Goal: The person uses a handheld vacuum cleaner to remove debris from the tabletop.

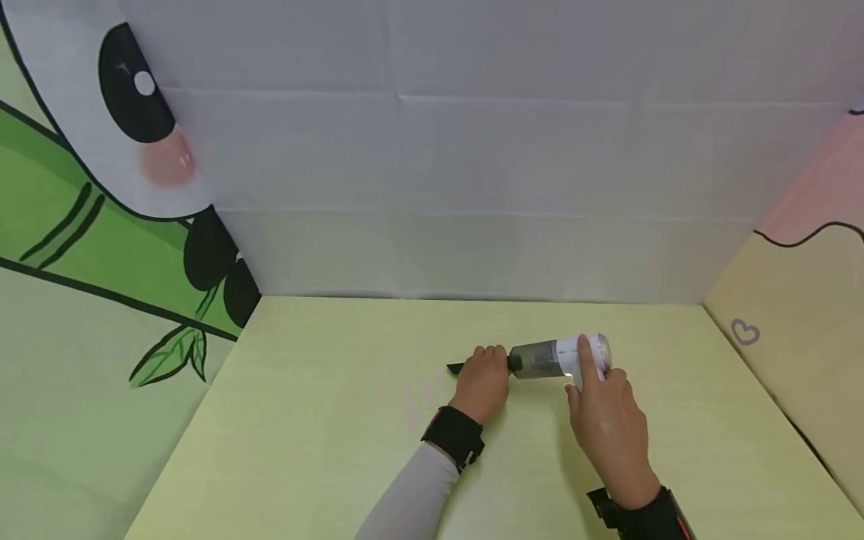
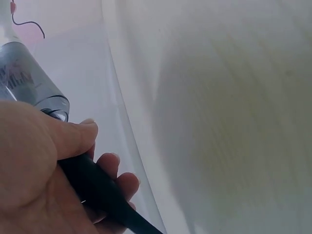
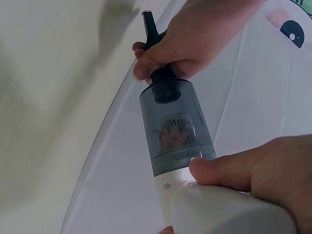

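A handheld vacuum cleaner [image 1: 536,360], with a white body and a smoky see-through dust cup [image 3: 178,117], is held above the table, lying roughly sideways. My left hand [image 1: 482,384] grips its black narrow nozzle [image 2: 97,187], thumb on one side and fingers curled on the other. The nozzle tip [image 1: 455,368] points left. My right hand [image 1: 610,427] holds the white body [image 3: 214,204] at the other end, its thumb lying near the dust cup in the right wrist view. Something pinkish and dark shows inside the cup. Faint pink bits [image 1: 418,397] lie on the table left of my left hand.
The pale yellow table [image 1: 283,450] meets a white back wall covering [image 1: 472,165]. A printed panel with green bamboo [image 1: 135,247] stands on the left, and a yellow and pink panel [image 1: 796,300] on the right. Both wrists wear black bands [image 1: 455,435].
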### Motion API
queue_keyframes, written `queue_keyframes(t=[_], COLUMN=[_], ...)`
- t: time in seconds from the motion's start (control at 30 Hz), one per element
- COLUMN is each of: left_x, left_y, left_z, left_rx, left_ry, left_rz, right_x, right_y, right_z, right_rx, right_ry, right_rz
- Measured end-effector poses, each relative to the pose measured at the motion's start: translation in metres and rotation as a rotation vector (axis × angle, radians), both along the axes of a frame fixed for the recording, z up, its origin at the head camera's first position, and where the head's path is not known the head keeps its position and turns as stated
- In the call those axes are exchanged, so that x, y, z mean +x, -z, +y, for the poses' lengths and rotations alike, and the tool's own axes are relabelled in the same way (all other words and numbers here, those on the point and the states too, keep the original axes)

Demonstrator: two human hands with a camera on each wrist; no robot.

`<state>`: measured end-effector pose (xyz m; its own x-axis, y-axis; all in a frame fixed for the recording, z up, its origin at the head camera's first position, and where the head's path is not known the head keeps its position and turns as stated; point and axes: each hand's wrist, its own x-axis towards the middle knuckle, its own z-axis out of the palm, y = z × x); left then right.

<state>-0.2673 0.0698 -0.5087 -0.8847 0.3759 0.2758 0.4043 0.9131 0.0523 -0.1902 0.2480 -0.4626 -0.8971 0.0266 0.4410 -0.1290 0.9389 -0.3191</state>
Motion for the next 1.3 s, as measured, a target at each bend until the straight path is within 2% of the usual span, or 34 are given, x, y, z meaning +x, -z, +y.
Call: queue_keyframes(t=[0.23, 0.57, 0.73, 1.13, 1.3], left_x=[0.01, 0.022, 0.028, 0.043, 0.05], left_y=[0.0, 0.0, 0.0, 0.001, 0.001], left_z=[-0.005, -0.007, -0.009, -0.013, -0.015], left_rx=[-0.041, -0.027, -0.038, -0.072, -0.079], left_ry=[0.017, 0.015, 0.002, -0.011, -0.014], left_rz=[0.055, 0.043, 0.085, 0.156, 0.154], right_x=[0.008, 0.018, 0.021, 0.033, 0.037], right_y=[-0.001, -0.002, -0.001, -0.002, -0.003], right_z=[-0.004, -0.004, -0.004, -0.005, -0.004], right_rx=[0.001, 0.018, 0.027, -0.002, -0.004], right_ry=[0.002, -0.013, -0.027, -0.02, -0.031], right_rz=[0.014, 0.045, 0.073, -0.017, -0.017])
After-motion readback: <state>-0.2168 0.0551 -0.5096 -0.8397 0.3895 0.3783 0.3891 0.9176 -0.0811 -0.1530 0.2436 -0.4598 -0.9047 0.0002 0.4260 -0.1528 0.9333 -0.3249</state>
